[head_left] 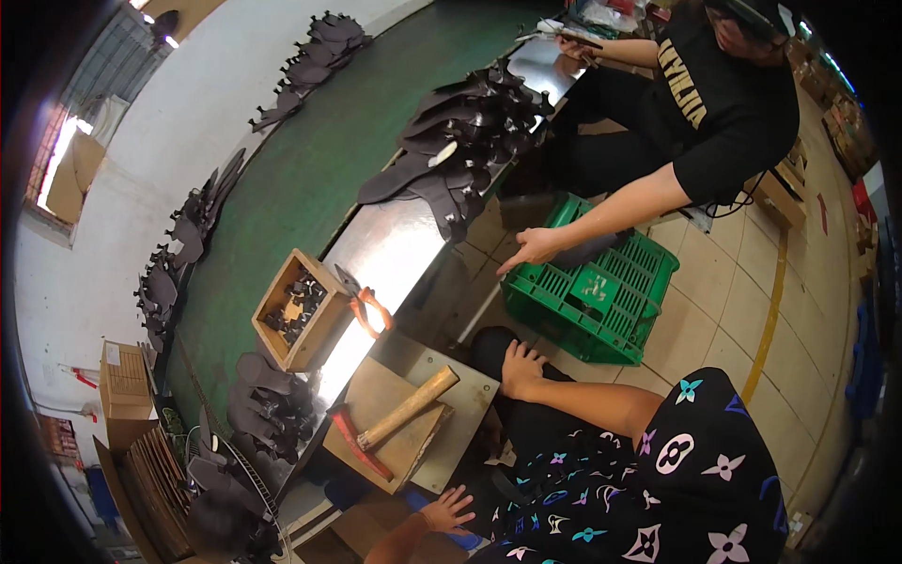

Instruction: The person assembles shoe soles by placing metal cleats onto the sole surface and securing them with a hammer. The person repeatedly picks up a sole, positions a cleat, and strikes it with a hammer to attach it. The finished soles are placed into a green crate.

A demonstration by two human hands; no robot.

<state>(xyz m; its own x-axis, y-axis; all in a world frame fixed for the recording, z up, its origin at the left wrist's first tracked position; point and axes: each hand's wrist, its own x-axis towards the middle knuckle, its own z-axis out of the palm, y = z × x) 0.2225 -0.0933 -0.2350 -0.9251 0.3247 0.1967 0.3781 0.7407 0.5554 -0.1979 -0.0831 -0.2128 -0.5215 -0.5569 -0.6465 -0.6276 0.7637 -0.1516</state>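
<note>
Resting on a dark-clad knee in the head view, the right hand (522, 369) is shown with fingers spread, its grip released. The left hand (448, 510) is likewise seen spread and unclenched, low beside the lap; whether the clothing is touched by it cannot be told. Near both hands, a hammer (409, 407) with a red head and wooden handle is laid across a wooden block (381, 385), which is set on a pale plate (476, 397). Beyond it, orange-handled pliers (371, 314) are placed beside a wooden box (326, 331) holding small black parts (299, 305). Farther along the metal-topped bench (390, 249), dark flat pieces (484, 122) are heaped. Across from them, a co-worker's hand (536, 247) is extended by a green crate (601, 324).
</note>
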